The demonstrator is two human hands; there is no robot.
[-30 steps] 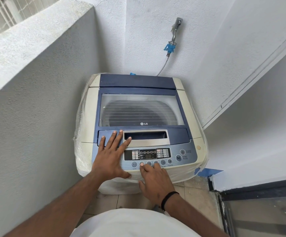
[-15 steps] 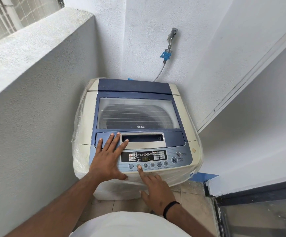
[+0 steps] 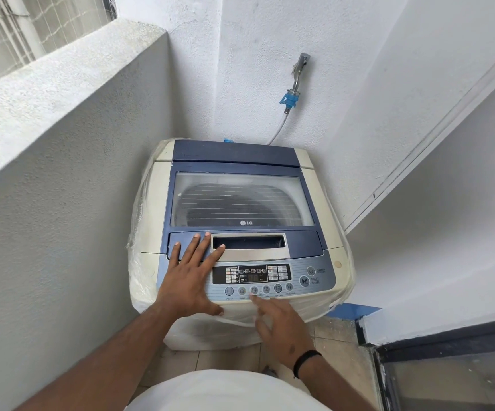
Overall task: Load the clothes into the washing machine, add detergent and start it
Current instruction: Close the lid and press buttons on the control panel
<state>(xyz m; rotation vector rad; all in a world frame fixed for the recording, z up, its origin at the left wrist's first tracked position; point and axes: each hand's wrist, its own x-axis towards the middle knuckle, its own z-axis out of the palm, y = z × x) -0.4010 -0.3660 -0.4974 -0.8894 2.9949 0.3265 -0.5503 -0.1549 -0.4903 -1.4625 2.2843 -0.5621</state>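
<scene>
A: Where is the washer (image 3: 240, 232) sitting?

B: In the centre of the frame, in a corner between white walls, with its lid (image 3: 242, 200) lying shut.

A: What is the left hand (image 3: 188, 280) doing?

B: It is lying flat at the left of the panel (image 3: 314, 287), fingers straight and spread, tips reaching onto the lid's blue front strip beside the handle (image 3: 249, 246). It is gripping nothing.

A: And the right hand (image 3: 282, 324)?

B: It is hanging at lower centre, index finger pointing at the row of round buttons (image 3: 265, 289), tip just at the panel's lower edge. The other fingers are curling loosely, holding nothing. Whether the tip is pressing a button I cannot tell.

A: Anything else showing?

B: A tap (image 3: 298, 72) with a blue hose fitting is sticking out of the wall in the upper middle.
</scene>
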